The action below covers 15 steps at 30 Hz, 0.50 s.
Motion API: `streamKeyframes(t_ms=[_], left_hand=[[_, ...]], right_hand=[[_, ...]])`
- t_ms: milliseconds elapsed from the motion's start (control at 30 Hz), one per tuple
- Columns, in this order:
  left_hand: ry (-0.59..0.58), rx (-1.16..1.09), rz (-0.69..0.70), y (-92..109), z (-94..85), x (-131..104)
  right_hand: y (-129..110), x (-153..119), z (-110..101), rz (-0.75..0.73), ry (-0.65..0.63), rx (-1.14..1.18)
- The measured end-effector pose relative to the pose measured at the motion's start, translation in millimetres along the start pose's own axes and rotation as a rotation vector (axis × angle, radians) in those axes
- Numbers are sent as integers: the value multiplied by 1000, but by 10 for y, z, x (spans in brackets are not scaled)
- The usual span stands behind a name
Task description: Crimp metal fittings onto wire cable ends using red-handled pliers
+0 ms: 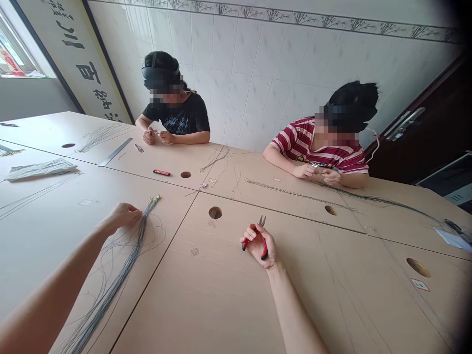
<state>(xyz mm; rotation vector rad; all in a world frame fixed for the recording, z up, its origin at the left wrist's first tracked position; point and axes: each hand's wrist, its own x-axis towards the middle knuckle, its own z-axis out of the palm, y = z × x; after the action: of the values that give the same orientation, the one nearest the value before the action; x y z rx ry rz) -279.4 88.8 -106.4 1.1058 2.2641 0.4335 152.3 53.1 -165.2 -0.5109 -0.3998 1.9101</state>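
A long bundle of thin grey cords (pixel 138 241), with small gold-coloured metal ends at the top, runs down the table on the left. Beside its upper part is my left hand (pixel 125 215), fingers pinched together at the edge of the cords. What lies between those fingertips is too small to make out. My right hand (pixel 271 253) grips a pair of pliers (pixel 264 243) with red and black handles. The pliers' jaws point up and away from me and are slightly apart. Loose strands curl out on both sides of the bundle.
Across the table sit two people, one in a black shirt (pixel 186 115) and one in a striped shirt (pixel 291 137), both handling small items. A ruler (pixel 116 151), a red-and-black lighter-like item (pixel 161 172) and more cords (pixel 295 191) lie about. Round holes (pixel 215 212) pierce the tabletop.
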Motion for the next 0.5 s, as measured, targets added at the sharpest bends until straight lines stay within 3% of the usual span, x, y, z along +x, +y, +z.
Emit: streamKeyframes(t_ms=[233,500], left_hand=[[42,-166,74,-12,-60,50],[100,-106,141,167,237,236]], right_hand=[[1,1,4,-2,4,-7],[4,2,-7,3,3,0]])
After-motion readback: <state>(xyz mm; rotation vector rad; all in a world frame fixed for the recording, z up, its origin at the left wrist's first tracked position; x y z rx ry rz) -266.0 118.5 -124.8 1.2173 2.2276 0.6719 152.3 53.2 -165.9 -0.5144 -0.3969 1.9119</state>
